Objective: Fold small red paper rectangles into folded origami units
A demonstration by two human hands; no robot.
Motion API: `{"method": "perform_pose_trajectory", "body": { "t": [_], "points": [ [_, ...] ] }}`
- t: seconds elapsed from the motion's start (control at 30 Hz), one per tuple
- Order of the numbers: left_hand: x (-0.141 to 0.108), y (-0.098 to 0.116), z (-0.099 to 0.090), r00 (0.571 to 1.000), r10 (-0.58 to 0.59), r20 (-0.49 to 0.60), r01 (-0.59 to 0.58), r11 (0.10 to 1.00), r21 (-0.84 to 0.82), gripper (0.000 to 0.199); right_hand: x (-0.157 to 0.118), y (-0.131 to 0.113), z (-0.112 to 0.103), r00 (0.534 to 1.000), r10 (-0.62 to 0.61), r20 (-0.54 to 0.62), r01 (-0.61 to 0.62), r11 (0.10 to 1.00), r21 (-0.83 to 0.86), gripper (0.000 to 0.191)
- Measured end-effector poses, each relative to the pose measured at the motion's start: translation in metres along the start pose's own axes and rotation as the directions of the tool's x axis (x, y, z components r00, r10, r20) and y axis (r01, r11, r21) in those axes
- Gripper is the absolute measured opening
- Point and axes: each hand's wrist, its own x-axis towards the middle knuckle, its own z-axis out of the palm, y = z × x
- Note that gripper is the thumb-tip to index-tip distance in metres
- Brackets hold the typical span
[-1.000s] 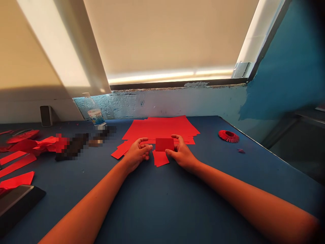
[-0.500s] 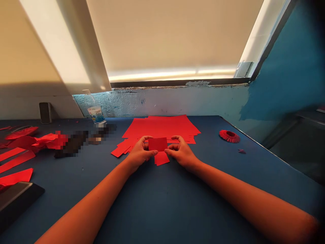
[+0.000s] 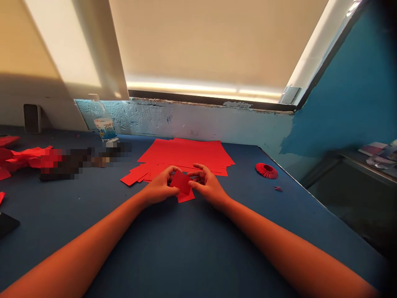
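A small dark red piece of paper (image 3: 180, 182) is held tilted between both hands, just above the blue tabletop (image 3: 186, 252). My left hand (image 3: 161, 184) pinches its left side between thumb and fingers. On its right edge, my right hand (image 3: 208, 185) grips with the thumb and a finger, the other fingers curled loosely behind. Beneath it, a brighter red paper piece (image 3: 186, 198) lies on the table. Large red paper sheets (image 3: 186, 154) are stacked beyond the hands, and narrower red strips (image 3: 134, 176) fan out at their left.
At the right sits a round pleated red paper ring (image 3: 266, 171), with a small scrap (image 3: 278, 188) nearby. A plastic bottle (image 3: 104, 124) and an upright phone (image 3: 32, 118) stand along the back left. Crumpled red paper (image 3: 27, 159) lies at the far left.
The held paper has turned from level to tilted, its right side lower. Both hands still hold it. The whole view has swung slightly to the right.
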Motion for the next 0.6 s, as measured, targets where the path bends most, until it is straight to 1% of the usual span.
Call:
{"method": "perform_pose_trajectory", "body": {
  "t": [0.07, 0.13, 0.23, 0.33, 0.4, 0.47, 0.53, 0.6],
  "points": [
    [-0.001, 0.003, -0.001, 1.000, -0.005, 0.009, 0.005, 1.000, -0.026, 0.039, -0.002, -0.002, 0.000, 1.000, -0.024, 0.011, 0.026, 0.993, -0.114, 0.053],
    [-0.002, 0.005, -0.002, 1.000, -0.006, 0.020, 0.007, 0.998, -0.056, 0.034, -0.003, -0.003, 0.000, 0.999, -0.037, 0.029, 0.042, 0.980, -0.197, 0.046],
    [-0.001, 0.004, -0.003, 0.999, -0.005, -0.050, 0.000, 0.994, -0.111, 0.026, -0.005, -0.005, 0.001, 0.996, -0.010, 0.090, 0.026, 0.984, -0.178, 0.039],
    [0.001, 0.001, -0.004, 0.994, -0.019, -0.112, -0.003, 0.981, -0.195, 0.025, -0.008, -0.006, 0.003, 0.992, -0.005, 0.130, 0.022, 0.991, -0.135, 0.038],
    [0.002, -0.001, -0.005, 0.993, -0.021, -0.118, -0.006, 0.975, -0.220, 0.023, -0.010, -0.006, 0.004, 0.985, -0.042, 0.170, 0.066, 0.988, -0.142, 0.039],
    [0.002, -0.002, -0.005, 0.993, -0.029, -0.111, 0.005, 0.977, -0.213, 0.018, -0.012, -0.006, 0.006, 0.975, -0.112, 0.194, 0.145, 0.976, -0.165, 0.045],
    [0.003, -0.001, -0.006, 0.995, -0.049, -0.084, 0.031, 0.980, -0.199, 0.013, -0.013, -0.006, 0.007, 0.964, -0.192, 0.185, 0.229, 0.952, -0.203, 0.054],
    [0.003, 0.000, -0.005, 0.996, -0.066, -0.059, 0.053, 0.980, -0.190, 0.010, -0.012, -0.007, 0.007, 0.952, -0.251, 0.172, 0.291, 0.919, -0.267, 0.054]
  ]
}}
